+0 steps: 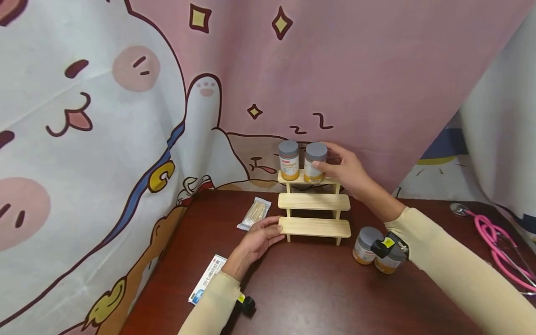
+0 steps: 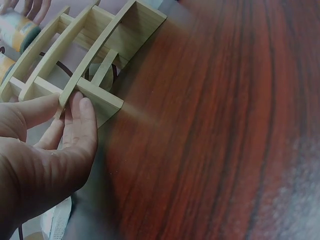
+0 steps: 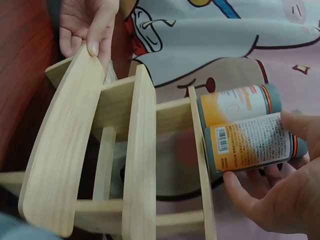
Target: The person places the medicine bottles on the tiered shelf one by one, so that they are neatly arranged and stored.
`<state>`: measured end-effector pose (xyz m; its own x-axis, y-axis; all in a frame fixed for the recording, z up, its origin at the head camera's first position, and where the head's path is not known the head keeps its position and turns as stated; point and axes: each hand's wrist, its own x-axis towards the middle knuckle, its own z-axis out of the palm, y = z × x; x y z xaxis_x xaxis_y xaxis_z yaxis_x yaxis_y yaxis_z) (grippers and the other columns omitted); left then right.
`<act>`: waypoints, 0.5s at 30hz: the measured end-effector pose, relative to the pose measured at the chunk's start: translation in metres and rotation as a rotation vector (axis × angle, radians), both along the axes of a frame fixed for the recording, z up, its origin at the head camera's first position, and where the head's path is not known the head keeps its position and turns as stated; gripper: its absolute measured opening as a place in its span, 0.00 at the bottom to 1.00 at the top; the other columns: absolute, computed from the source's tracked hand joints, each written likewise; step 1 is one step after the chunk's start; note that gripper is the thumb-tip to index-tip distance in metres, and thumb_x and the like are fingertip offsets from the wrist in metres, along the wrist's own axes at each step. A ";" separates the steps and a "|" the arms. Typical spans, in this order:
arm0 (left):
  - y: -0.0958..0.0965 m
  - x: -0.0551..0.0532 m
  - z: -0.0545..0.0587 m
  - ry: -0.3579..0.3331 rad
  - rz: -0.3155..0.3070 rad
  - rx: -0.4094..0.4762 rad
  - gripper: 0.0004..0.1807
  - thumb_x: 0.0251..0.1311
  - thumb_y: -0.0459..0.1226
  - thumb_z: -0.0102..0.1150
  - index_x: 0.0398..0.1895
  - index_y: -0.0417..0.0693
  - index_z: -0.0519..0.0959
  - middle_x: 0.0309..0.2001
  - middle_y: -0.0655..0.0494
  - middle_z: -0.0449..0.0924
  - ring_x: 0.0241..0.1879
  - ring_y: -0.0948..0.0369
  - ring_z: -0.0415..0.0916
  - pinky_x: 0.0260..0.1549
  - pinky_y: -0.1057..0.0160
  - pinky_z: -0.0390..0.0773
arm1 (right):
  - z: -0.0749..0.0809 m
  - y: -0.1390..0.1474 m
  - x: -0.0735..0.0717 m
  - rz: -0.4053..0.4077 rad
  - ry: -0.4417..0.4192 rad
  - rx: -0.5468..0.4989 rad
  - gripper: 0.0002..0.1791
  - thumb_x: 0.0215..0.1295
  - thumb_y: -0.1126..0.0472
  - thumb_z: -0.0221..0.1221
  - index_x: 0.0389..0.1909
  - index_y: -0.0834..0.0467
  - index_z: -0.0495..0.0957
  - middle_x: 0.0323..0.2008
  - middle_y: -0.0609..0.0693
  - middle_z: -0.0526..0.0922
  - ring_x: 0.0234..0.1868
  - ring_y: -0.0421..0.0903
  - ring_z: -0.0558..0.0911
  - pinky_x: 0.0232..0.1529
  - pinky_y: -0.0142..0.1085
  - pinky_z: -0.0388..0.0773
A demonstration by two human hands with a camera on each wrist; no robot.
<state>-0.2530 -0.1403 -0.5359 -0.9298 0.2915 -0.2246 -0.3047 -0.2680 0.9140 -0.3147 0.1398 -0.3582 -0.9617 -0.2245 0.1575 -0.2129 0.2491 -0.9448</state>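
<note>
A three-step wooden display stand (image 1: pixel 314 227) stands on the table. My left hand (image 1: pixel 260 238) pinches the left end of its lowest step between thumb and fingers, as the left wrist view also shows. On the top step my right hand (image 1: pixel 346 168) grips a grey-lidded jar (image 1: pixel 314 168) with an orange and white label. Another such jar (image 1: pixel 289 163) stands upright on the same step, just left of it. In the right wrist view the gripped jar (image 3: pixel 250 142) has its base at the top step, with my thumb and fingers around it.
Two similar jars (image 1: pixel 363 249) stand right of the stand, partly behind my right wrist camera. A pack of cotton swabs (image 1: pixel 255 213) and a white medicine box (image 1: pixel 208 279) lie on the left. A pink stethoscope (image 1: pixel 492 237) lies far right. A patterned cloth (image 1: pixel 377 93) hangs behind.
</note>
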 end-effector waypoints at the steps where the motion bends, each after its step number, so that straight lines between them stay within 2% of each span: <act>1: 0.000 0.000 0.000 -0.001 0.001 0.002 0.27 0.71 0.25 0.56 0.72 0.33 0.69 0.46 0.56 0.85 0.47 0.63 0.85 0.59 0.59 0.87 | 0.000 -0.003 -0.001 0.004 -0.007 0.008 0.35 0.73 0.54 0.67 0.79 0.46 0.68 0.67 0.57 0.76 0.64 0.51 0.78 0.57 0.40 0.87; 11: 0.000 0.001 0.002 0.006 -0.011 0.004 0.28 0.72 0.25 0.55 0.74 0.32 0.67 0.47 0.56 0.85 0.47 0.63 0.85 0.64 0.55 0.85 | 0.002 -0.017 -0.004 -0.028 -0.026 0.048 0.38 0.74 0.53 0.66 0.81 0.46 0.63 0.69 0.60 0.74 0.67 0.57 0.77 0.64 0.54 0.83; 15: 0.001 0.002 0.003 0.003 -0.013 0.005 0.28 0.72 0.26 0.56 0.74 0.32 0.66 0.46 0.56 0.85 0.47 0.64 0.85 0.62 0.57 0.86 | 0.003 -0.017 -0.007 -0.034 -0.030 0.064 0.38 0.75 0.53 0.65 0.82 0.47 0.62 0.70 0.61 0.74 0.68 0.58 0.76 0.66 0.56 0.82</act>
<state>-0.2511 -0.1393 -0.5330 -0.9265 0.3048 -0.2206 -0.3059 -0.2688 0.9133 -0.3218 0.1227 -0.3556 -0.9729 -0.2005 0.1149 -0.1752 0.3159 -0.9325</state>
